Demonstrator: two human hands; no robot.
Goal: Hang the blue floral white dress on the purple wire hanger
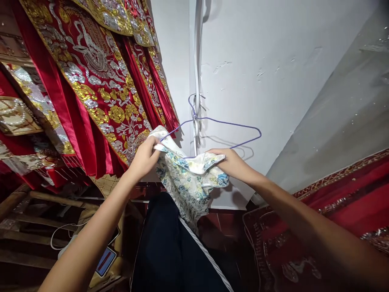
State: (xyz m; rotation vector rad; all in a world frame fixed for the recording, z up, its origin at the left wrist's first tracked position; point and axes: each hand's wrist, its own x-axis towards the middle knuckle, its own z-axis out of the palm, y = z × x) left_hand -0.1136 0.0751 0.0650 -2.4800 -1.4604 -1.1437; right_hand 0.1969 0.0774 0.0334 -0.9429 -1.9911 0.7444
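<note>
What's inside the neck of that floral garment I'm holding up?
The purple wire hanger runs into the floral garment, held by left hand and right hand. Its left shoulder end is covered by fabric.

Both forearms are bare to the elbow, with no sleeves, rings, watch or bracelets on the left hand (145,157) or right hand (232,162).

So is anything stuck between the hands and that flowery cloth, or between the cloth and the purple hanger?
Nothing visible. The left hand and right hand both already grip the floral garment directly. The purple hanger sits just above it, one end already inside the cloth by the left hand.
</note>
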